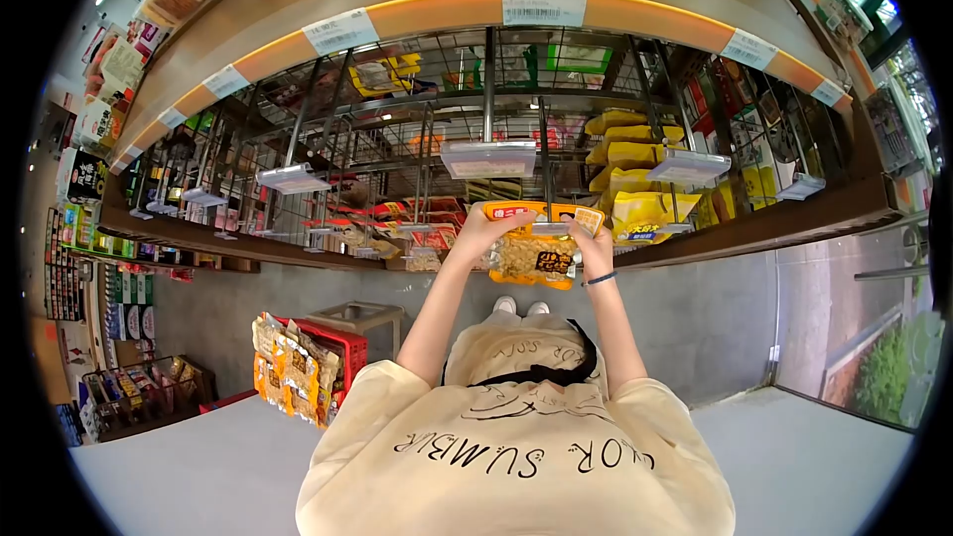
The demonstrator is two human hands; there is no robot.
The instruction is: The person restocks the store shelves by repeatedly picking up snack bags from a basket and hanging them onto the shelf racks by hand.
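An orange snack bag (532,260) with a clear window showing light-brown contents is held upright at the front of the rack. My left hand (484,230) is closed on its upper left corner. On the upper right side, my right hand (593,244), with a dark band at the wrist, grips the same bag. A hook's clear label holder is right at the bag's top edge; whether the hook passes through the bag I cannot tell. Yellow snack bags (650,210) hang just right of my right hand. Red-topped snack bags (429,228) hang left of my left hand.
Metal hooks end in label holders (488,160) that stick out toward me. Above runs a shelf edge with price tags (544,7). Behind me to the left, a red basket (354,349) holds several orange snack bags (294,367), near a stool (362,316).
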